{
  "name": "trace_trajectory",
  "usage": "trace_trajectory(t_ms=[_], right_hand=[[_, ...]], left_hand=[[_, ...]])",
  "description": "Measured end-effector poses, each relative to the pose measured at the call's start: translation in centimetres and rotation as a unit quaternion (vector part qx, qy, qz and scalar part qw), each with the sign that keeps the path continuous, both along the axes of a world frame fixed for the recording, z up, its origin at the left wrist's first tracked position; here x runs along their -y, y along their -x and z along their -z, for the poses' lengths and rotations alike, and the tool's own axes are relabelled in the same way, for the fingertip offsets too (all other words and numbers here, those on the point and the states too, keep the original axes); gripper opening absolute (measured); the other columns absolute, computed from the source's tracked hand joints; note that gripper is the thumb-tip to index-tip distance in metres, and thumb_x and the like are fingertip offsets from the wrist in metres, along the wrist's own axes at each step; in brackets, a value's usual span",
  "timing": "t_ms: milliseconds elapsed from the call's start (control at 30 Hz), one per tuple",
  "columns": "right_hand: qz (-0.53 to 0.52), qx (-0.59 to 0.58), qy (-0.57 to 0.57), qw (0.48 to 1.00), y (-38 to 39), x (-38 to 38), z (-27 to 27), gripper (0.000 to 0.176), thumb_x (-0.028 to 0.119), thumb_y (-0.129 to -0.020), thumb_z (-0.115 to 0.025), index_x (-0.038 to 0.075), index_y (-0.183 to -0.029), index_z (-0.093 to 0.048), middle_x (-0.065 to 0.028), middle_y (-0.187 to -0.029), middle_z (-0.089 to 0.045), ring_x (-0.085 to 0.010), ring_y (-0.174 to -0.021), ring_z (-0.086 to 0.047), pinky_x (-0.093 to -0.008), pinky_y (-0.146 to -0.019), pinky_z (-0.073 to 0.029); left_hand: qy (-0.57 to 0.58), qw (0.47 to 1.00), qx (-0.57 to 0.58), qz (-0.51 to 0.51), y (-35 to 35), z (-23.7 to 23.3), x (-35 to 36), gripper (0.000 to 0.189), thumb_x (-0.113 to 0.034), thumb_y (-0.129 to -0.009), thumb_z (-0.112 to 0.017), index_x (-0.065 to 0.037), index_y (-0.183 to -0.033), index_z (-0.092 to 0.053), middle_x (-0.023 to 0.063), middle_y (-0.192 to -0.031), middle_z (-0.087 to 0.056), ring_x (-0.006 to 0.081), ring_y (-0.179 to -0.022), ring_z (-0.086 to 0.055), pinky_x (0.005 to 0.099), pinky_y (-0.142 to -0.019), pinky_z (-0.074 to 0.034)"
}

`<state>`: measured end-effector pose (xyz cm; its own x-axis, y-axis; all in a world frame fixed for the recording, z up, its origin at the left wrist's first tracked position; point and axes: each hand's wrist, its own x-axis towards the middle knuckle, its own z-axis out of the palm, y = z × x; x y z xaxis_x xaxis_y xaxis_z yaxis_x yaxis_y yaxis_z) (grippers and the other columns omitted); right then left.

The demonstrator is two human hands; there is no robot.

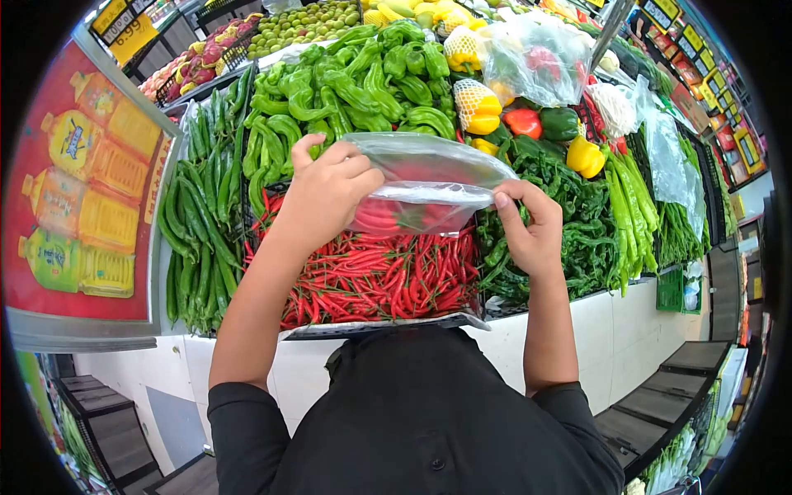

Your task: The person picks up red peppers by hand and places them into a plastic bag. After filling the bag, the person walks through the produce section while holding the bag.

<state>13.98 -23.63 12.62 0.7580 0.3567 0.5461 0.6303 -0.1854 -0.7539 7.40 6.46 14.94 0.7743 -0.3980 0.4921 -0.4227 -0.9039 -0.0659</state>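
Note:
A clear plastic bag [429,169] is stretched between my two hands above a bin of thin red chillies [388,280]. My left hand [326,186] is closed on the bag's left end, with the index finger bent up. At the right end, my right hand [530,223] pinches the bag's corner between thumb and fingers. The bag's mouth looks parted, and a few larger red peppers show in or through its lower part; I cannot tell which. Curly green peppers [355,82] lie just beyond the bag.
Long green chillies [202,239] fill the left bin beside a drinks poster [91,181]. Dark green peppers [569,231] lie to the right, with yellow bell peppers [478,111] behind. Another plastic bag [536,62] rests at the back. A green basket [678,290] stands low at right.

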Motion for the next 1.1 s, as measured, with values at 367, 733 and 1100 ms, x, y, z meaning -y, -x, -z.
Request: trace_trajectory(t_ms=[367, 733, 1100], right_hand=[[-0.041, -0.005, 0.001, 0.999, 4.5, 0.5, 3.3, 0.015, -0.001, -0.088, -0.066, 0.002, -0.102, -0.069, -0.011, -0.089, -0.07, -0.0244, -0.073, -0.066, -0.0359, -0.07, -0.053], [-0.194, -0.077, 0.354, 0.912, 9.4, -5.2, 11.9, 0.026, 0.026, -0.094, -0.062, 0.008, -0.112, -0.066, -0.0145, -0.083, -0.069, -0.0358, -0.077, -0.069, -0.0479, -0.068, -0.055], [-0.212, -0.23, 0.188, 0.931, 8.8, -2.6, 5.4, 0.024, 0.027, -0.094, -0.067, 0.006, -0.085, -0.064, -0.0121, -0.076, -0.064, -0.0298, -0.07, -0.065, -0.0397, -0.063, -0.049]], left_hand=[[0.037, 0.997, -0.057, -0.047, 4.1, 2.2, -0.4, 0.024, -0.002, -0.075, -0.068, -0.015, -0.095, -0.067, -0.0003, -0.111, -0.065, 0.0212, -0.117, -0.058, 0.0508, -0.103, -0.03], [0.217, 0.966, -0.083, -0.111, 9.8, 5.1, 3.0, 0.035, -0.004, -0.083, -0.069, -0.015, -0.116, -0.072, 0.0132, -0.138, -0.054, 0.0321, -0.126, -0.048, 0.0434, -0.104, -0.032], [0.28, 0.957, -0.04, -0.059, 13.1, 5.3, 5.2, 0.041, -0.001, -0.079, -0.071, -0.01, -0.119, -0.069, 0.0112, -0.127, -0.06, 0.0302, -0.117, -0.056, 0.0413, -0.097, -0.04]])
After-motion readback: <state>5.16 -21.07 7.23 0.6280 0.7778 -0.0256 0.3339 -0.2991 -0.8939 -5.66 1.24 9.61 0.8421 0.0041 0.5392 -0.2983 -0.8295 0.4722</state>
